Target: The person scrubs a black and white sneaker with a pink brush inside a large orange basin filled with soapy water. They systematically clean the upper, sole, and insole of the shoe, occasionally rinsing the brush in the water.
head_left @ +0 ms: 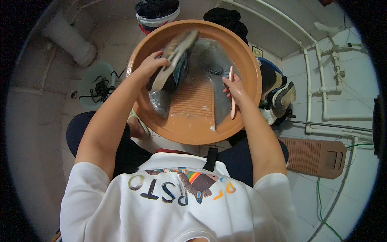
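A large orange-brown basin (pixel 246 52) of cloudy water stands in front of me. Over its left side, my left hand (pixel 151 65) grips a shoe (pixel 174 63) whose pale sole is tilted up on edge; the shoe is slightly blurred and its dark upper partly hidden. My right hand (pixel 234 88) is closed around the handle of a pink scrub brush (pixel 233 108) on the basin's right side, apart from the shoe. Between my hands a ribbed washboard (pixel 192 101) slopes into the water. Just left of the brush, a dark object (pixel 215 69) lies partly under water.
Black laces (pixel 101 89) hang in a pale basin (pixel 85 76) on the left. Behind stand a bucket (pixel 158 20) of dark items and a black heap (pixel 226 21). Shoes (pixel 284 97) crowd the right side, near a brown washboard (pixel 312 155), white pipes (pixel 309 88) and a green hose (pixel 319 197).
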Available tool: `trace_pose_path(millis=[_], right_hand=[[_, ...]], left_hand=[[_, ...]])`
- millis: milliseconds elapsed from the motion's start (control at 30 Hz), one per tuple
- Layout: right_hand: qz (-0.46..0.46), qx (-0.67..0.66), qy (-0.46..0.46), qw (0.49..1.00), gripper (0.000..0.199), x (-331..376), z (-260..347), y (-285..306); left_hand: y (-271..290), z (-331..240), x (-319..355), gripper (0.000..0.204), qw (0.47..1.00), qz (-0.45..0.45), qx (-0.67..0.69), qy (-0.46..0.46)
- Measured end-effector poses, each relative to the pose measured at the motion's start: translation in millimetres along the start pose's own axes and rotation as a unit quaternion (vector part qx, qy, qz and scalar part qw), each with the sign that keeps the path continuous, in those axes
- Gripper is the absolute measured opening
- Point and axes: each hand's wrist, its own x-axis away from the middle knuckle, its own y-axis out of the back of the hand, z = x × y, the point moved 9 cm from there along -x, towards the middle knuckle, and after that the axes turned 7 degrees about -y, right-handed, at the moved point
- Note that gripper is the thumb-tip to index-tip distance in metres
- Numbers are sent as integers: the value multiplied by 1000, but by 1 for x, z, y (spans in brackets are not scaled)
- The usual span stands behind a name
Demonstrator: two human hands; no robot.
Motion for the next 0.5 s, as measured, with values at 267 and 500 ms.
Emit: trace_pose_path(millis=[267,500], right_hand=[[-6,-11,12,1000,40,0,3,10],[-91,140,95,981,72,-18,17,10]], left_hand=[[-3,2,19,46,965,-66,224,120],[-3,56,-3,51,970,-9,187,153]])
